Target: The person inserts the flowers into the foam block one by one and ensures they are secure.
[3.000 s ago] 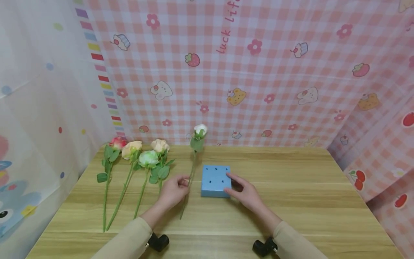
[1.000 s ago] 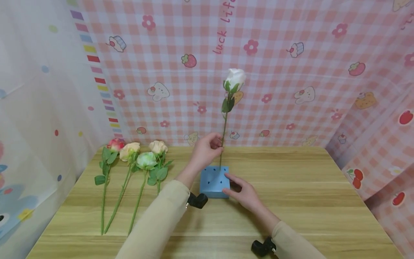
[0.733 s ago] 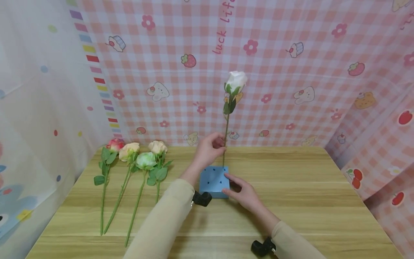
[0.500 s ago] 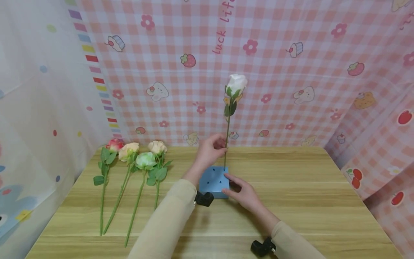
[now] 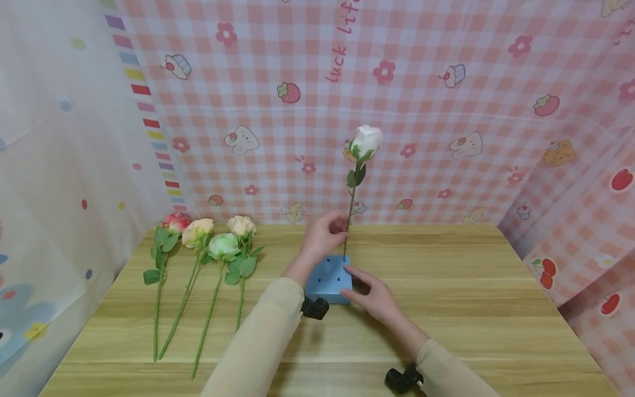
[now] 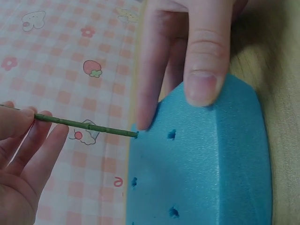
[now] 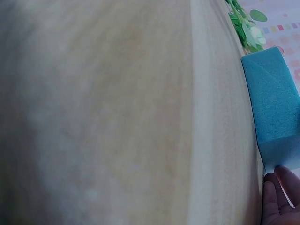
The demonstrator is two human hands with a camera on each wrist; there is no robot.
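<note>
My left hand point(image 5: 321, 238) pinches the stem of an artificial white rose point(image 5: 367, 142). The rose stands nearly upright, leaning a little right. In the left wrist view, the lower end of its green stem point(image 6: 105, 130) is in a hole near the corner of a blue foam block point(image 6: 192, 168). Several small holes dot the block's upper face. My right hand point(image 5: 378, 298) holds the block's right side, thumb at the near corner and index finger at the far corner. The right wrist view has the block point(image 7: 274, 96) at its right edge, fingertips against its end.
Several artificial flowers lie on the table's left: a red-pink rose point(image 5: 176, 221), a peach one point(image 5: 197, 231), a pale green one point(image 5: 224, 246) and a cream one point(image 5: 242, 225). A pink checked cloth point(image 5: 421, 105) hangs behind the wooden table point(image 5: 446, 320).
My left hand has lifted the white rose off the table, brought it over the block, and lowered its stem into the far right hole. My right hand has stayed on the block.
</note>
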